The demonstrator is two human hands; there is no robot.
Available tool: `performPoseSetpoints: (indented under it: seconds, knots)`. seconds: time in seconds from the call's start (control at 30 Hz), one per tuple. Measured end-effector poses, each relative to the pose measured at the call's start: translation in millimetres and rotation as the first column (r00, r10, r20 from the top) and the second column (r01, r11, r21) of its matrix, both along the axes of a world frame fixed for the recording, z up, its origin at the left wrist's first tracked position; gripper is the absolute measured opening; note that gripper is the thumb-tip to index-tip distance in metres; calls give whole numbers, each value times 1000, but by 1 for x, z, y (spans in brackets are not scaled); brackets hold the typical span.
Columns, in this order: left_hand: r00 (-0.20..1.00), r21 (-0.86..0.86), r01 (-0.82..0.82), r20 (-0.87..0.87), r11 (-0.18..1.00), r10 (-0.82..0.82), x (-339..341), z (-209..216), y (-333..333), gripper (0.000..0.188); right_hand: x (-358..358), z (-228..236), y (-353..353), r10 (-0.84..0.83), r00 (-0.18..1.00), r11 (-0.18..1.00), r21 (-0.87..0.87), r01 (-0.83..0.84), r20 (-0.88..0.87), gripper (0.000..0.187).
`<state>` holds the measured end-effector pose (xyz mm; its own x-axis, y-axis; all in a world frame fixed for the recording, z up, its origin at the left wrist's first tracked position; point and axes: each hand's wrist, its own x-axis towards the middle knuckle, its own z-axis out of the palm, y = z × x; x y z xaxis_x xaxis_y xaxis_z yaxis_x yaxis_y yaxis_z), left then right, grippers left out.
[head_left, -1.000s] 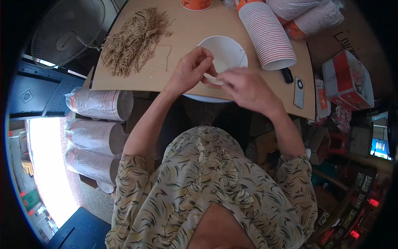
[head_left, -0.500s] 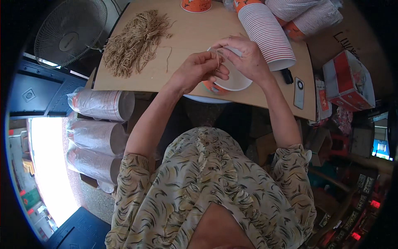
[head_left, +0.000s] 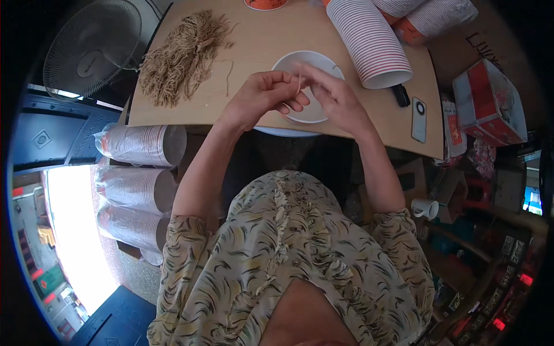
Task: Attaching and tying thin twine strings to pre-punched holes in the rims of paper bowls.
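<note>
My left hand (head_left: 262, 97) is closed, pinching a thin tan string (head_left: 299, 81) between thumb and finger. Beside it, the fingertips of my right hand (head_left: 337, 101) meet the upper part of the string, but motion smears them and their grip is unclear. Both hands are over a white paper bucket (head_left: 317, 58) near the table's front edge. A short tan bit shows at the bucket's right rim. Off to the left lies a tangled heap of similar tan strings (head_left: 182, 60), with one loose strand (head_left: 229, 79) apart from it.
On the table (head_left: 265, 37) a long stack of paper buckets (head_left: 369, 43) lies at the right, near a black marker (head_left: 400, 96) and a phone (head_left: 419, 120). Wrapped bucket stacks (head_left: 135, 144) stand below left. A fan (head_left: 92, 49) is far left, a red-and-white box (head_left: 490, 101) right.
Both hands have shifted slightly, and the right fingers have moved and blurred. More of the bucket's inside shows now. A white mug has come into view at the lower right.
</note>
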<state>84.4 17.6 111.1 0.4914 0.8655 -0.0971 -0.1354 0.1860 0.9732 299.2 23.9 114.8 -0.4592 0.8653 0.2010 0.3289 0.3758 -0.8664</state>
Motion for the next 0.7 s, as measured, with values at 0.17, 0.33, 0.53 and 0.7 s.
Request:
performPoseSetpoints:
  seconds: [0.17, 0.33, 0.53, 0.7]
  knots:
    - [999, -53, -48, 14, 997, 49, 1, -2, 0, 26, 7, 6, 8, 78, 984, 997, 20, -76, -160, 34]
    - [998, -58, -60, 13, 997, 61, 1, -5, 0, 27, 11, 19, 2, 82, 997, 996, 25, -82, 1, 28]
    - [996, 21, -92, -8, 996, 92, 5, -4, -3, 26, 11, 13, 0, -12, 1000, 1000, -10, 12, 5, 24]
    - [988, 128, -100, -107, 987, 114, 8, 0, -8, 26, 8, 12, -1, -49, 997, 991, -118, 56, 61, 19]
